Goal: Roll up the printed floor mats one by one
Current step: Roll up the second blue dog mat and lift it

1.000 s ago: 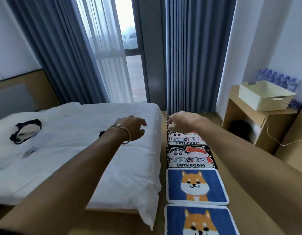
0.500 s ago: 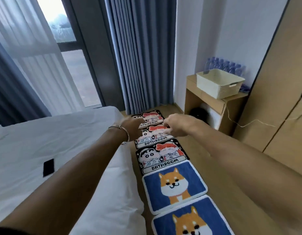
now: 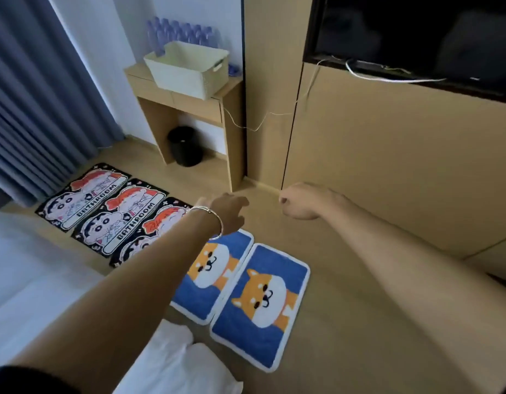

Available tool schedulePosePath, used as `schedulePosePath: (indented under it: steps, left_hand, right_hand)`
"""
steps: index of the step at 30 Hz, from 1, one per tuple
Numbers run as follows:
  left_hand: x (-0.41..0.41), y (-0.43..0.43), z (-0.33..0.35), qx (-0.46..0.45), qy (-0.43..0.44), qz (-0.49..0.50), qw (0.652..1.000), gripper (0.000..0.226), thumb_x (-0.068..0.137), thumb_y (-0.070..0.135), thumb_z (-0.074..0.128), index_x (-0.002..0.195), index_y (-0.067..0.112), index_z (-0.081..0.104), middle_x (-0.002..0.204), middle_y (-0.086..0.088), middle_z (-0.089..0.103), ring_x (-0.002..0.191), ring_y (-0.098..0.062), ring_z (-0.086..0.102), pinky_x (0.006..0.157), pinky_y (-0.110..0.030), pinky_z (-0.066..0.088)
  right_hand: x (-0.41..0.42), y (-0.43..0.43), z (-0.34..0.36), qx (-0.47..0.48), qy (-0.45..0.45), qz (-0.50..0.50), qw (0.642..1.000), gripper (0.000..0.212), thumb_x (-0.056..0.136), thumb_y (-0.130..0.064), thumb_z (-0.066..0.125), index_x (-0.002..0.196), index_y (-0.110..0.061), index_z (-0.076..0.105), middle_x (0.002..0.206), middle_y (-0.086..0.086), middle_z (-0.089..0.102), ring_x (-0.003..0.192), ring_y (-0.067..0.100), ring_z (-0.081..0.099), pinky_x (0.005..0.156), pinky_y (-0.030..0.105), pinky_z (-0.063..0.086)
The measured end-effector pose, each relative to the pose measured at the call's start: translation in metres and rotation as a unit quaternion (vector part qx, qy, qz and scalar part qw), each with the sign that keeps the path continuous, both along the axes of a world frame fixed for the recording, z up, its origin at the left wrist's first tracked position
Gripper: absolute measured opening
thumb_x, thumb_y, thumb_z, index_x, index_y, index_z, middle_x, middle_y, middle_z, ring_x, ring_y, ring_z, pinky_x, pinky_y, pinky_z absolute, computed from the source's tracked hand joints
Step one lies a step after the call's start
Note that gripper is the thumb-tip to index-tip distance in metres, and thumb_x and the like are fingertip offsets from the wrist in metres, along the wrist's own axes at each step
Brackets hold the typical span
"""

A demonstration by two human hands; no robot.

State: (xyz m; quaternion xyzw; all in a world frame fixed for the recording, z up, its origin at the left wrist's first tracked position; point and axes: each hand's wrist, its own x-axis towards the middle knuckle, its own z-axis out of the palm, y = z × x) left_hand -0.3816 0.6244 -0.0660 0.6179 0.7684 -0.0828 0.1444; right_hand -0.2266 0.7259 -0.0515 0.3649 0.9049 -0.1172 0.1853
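Several printed mats lie flat in a row on the wooden floor beside the bed. Nearest is a blue dog mat (image 3: 260, 304), then a second blue dog mat (image 3: 209, 277) partly under my left arm. Beyond them lie three black cartoon "BATHROOM" mats: one (image 3: 158, 226) mostly hidden by my arm, one (image 3: 122, 214) in the middle, one (image 3: 84, 194) by the curtain. My left hand (image 3: 229, 213), with a bracelet, hangs in the air above the far end of the second dog mat, fingers loosely curled, holding nothing. My right hand (image 3: 301, 201) is loosely closed over bare floor, empty.
The white bed (image 3: 32, 280) fills the lower left. A small wooden desk (image 3: 186, 98) carries a white basket (image 3: 189, 68) and water bottles, with a black bin (image 3: 185, 146) beneath. Wooden cabinets (image 3: 388, 155) and a dark screen (image 3: 417, 35) stand right. Blue curtains (image 3: 27, 109) hang left.
The view has swung right and down, from the window and bed toward the cabinets and floor. Both hands stay outstretched and empty, now over the dog mats and the bare floor.
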Motion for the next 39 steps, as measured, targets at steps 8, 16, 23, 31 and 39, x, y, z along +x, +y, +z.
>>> schedulePosePath:
  steps: [8,16,23,31,39]
  left_hand:
    - [0.053,-0.019,-0.111,-0.076,-0.003,-0.013,0.997,0.043,0.094,0.03,0.044,0.138,0.031,0.042,0.136,-0.005,0.052,0.121,-0.029,0.051,0.097,-0.037,0.041]
    - [0.103,-0.029,-0.387,-0.174,-0.024,-0.044,0.983,0.039,0.097,0.029,0.04,0.135,0.029,0.044,0.136,-0.005,0.052,0.12,-0.029,0.052,0.095,-0.038,0.041]
    - [0.117,-0.057,-0.627,-0.207,-0.026,-0.036,0.977,0.04,0.096,0.025,0.039,0.137,0.024,0.039,0.135,-0.004,0.049,0.12,-0.028,0.051,0.094,-0.039,0.04]
    - [0.095,-0.086,-0.808,-0.212,-0.051,-0.017,0.976,0.054,0.097,0.029,0.04,0.148,0.03,0.02,0.144,-0.002,0.043,0.126,-0.028,0.046,0.097,-0.041,0.04]
    - [0.07,-0.118,-0.911,-0.218,-0.091,-0.001,0.972,0.059,0.095,0.03,0.048,0.148,0.028,0.023,0.144,-0.006,0.041,0.13,-0.027,0.041,0.104,-0.041,0.038]
  right_hand:
    - [0.062,-0.009,-0.125,-0.076,0.026,-0.075,0.994,0.028,0.093,-0.023,0.045,0.114,-0.012,0.061,0.12,0.01,0.06,0.107,0.031,0.056,0.09,0.038,0.049]
    - [0.105,-0.054,-0.409,-0.163,-0.018,-0.083,0.983,0.028,0.094,-0.023,0.045,0.116,-0.013,0.059,0.12,0.009,0.057,0.112,0.029,0.055,0.083,0.034,0.048]
    - [0.108,-0.097,-0.649,-0.205,-0.019,-0.114,0.972,0.035,0.097,-0.031,0.047,0.128,-0.015,0.053,0.13,0.006,0.049,0.114,0.026,0.053,0.087,0.035,0.046]
    - [0.102,-0.131,-0.837,-0.226,-0.028,-0.084,0.97,0.037,0.092,-0.03,0.055,0.126,-0.016,0.055,0.127,0.003,0.053,0.111,0.025,0.055,0.088,0.04,0.049]
    - [0.06,-0.183,-0.945,-0.165,-0.017,0.009,0.986,0.067,0.082,-0.051,0.065,0.132,-0.013,0.042,0.135,0.011,0.034,0.132,0.032,0.026,0.106,0.052,0.029]
